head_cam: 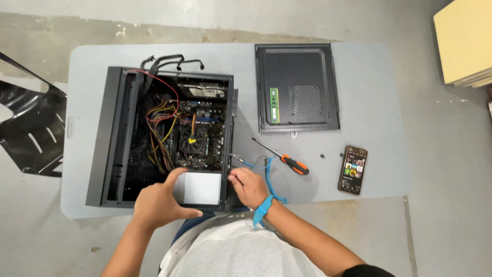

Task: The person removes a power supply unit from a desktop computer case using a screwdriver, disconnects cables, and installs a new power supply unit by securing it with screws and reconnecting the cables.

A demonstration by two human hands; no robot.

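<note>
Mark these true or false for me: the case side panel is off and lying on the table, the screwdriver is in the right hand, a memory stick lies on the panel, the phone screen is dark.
1. The side panel lies on the table, off the open computer case: true.
2. The screwdriver is in the right hand: false, it lies on the table.
3. A green memory stick lies on the panel: true.
4. The phone screen is dark: false, it is lit.

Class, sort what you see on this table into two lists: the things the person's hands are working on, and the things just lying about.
In hand:
- open computer case
- silver power supply box, left hand gripping it
- right hand at the case edge, blue wrist strap

Lying about:
- screwdriver
- phone
- removed side panel with a green memory stick
- small screw
</note>
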